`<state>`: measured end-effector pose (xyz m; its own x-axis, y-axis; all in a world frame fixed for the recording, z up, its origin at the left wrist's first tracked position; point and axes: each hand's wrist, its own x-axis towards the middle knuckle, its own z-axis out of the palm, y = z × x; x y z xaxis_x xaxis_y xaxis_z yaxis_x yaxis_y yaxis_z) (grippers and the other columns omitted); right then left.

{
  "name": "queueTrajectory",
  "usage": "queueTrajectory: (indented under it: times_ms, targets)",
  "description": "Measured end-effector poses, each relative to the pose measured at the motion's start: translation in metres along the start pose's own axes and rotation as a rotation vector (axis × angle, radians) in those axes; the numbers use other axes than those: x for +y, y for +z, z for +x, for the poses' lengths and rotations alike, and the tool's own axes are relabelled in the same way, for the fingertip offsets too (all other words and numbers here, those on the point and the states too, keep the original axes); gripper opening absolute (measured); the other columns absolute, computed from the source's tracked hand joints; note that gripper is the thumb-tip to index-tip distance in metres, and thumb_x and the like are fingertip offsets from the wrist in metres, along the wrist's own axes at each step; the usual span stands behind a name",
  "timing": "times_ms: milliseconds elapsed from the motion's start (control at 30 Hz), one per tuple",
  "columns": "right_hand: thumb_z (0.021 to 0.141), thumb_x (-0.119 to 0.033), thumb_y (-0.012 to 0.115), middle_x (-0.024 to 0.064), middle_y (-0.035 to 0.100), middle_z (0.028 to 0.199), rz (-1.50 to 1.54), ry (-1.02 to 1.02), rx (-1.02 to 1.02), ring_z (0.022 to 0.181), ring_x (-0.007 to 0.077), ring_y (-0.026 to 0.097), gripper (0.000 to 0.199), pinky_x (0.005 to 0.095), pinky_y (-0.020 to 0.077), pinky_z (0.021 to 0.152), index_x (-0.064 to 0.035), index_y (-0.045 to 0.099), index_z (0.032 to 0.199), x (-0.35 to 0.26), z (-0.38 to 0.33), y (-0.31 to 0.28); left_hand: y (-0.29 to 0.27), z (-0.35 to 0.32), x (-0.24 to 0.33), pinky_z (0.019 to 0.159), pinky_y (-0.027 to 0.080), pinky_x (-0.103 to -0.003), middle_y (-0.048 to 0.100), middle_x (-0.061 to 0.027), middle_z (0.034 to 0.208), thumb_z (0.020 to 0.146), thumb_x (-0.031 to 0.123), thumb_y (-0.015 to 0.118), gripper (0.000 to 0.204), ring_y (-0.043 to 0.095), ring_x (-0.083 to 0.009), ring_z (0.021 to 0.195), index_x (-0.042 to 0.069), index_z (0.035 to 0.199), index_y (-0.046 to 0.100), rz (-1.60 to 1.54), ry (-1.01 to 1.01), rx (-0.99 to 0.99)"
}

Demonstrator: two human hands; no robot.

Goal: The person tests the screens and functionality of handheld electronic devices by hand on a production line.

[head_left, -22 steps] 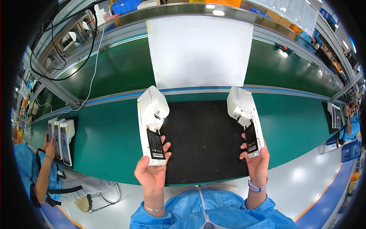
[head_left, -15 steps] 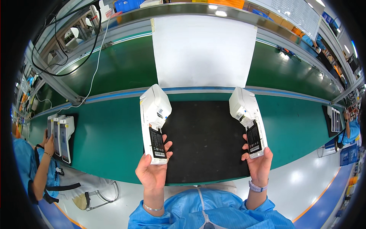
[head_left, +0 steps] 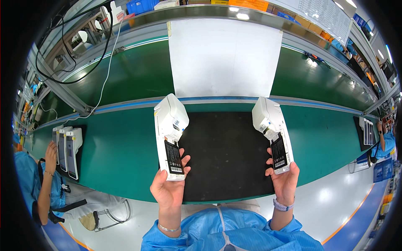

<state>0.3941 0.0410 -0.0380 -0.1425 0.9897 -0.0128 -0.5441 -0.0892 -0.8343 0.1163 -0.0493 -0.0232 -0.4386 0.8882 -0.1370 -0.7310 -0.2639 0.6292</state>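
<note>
- A white handheld terminal (head_left: 170, 138) is being gripped by the left hand (head_left: 168, 190) at its lower end, the fingers being wrapped round its sides and the device being held upright over the left edge of the black mat (head_left: 228, 154)
- A second white terminal (head_left: 272, 133) is being gripped in the same way by the right hand (head_left: 284, 182), over the right edge of the black mat
- Both devices are being held with the back turned up: a dark, label-bearing panel is being shown on the lower half of each, and a bulky white housing on the upper half
- The two devices are being kept well apart, with the middle of the black mat lying bare between them
- The black mat is being borne by a green bench (head_left: 121, 150), which is running left and right of it
- Beyond the black mat, a white sheet (head_left: 224, 56) is being carried on a dark green conveyor belt (head_left: 134, 75)
- Far to the left of the black mat, three more white devices (head_left: 67, 144) are being stood side by side on a small dark pad, and they are being touched at the left by another person's hand (head_left: 51, 151)
- Far to the right of the black mat, a further tray of devices (head_left: 368, 131) is being tended by a person in blue
</note>
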Motion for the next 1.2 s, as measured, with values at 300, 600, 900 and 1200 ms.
queueTrajectory:
  times_ms: [300,600,900,1200]
  targets:
    - [0.089,-0.048,0.059,0.0232,0.053,0.127,0.004,-0.004,-0.001,0.095,0.0213,0.062,0.078,0.0312,0.0571,0.064,0.0028,0.032,0.141,0.0,-0.001,0.001,0.0,0.0,0.0,0.089,0.052,-0.039,0.048,-0.0247,0.135,0.078,0.029,0.066,0.079,0.053,-0.0379,0.118,-0.001,0.143,0.033,0.01,0.001,0.003]
    - [0.085,-0.034,0.064,0.027,0.048,0.131,-0.105,-0.063,0.054,0.095,0.0223,0.06,0.087,0.0294,0.0531,0.073,0.0027,0.016,0.147,0.006,-0.007,0.006,0.004,-0.001,0.001,0.088,0.052,-0.037,0.047,-0.0233,0.136,0.075,0.029,0.067,0.082,0.055,-0.0357,0.114,-0.003,0.142,0.033,0.059,0.019,-0.017]
    - [0.079,-0.018,0.07,0.0235,0.045,0.135,-0.14,-0.088,0.047,0.099,0.0191,0.055,0.097,0.0278,0.0493,0.077,0.0013,0.006,0.15,0.011,-0.009,0.001,0.0,0.0,0.0,0.087,0.052,-0.034,0.046,-0.0248,0.137,0.071,0.025,0.066,0.083,0.057,-0.0319,0.11,-0.009,0.139,0.034,0.089,0.039,-0.086]
    - [0.076,-0.012,0.072,0.0221,0.043,0.138,-0.153,-0.076,0.054,0.11,0.0219,0.053,0.1,0.0286,0.0463,0.088,0.0002,0.007,0.15,0.01,-0.012,0.004,-0.007,-0.001,-0.008,0.084,0.051,-0.032,0.04,-0.027,0.141,0.071,0.027,0.068,0.089,0.058,-0.0292,0.105,0.002,0.146,0.028,0.142,0.141,-0.135]
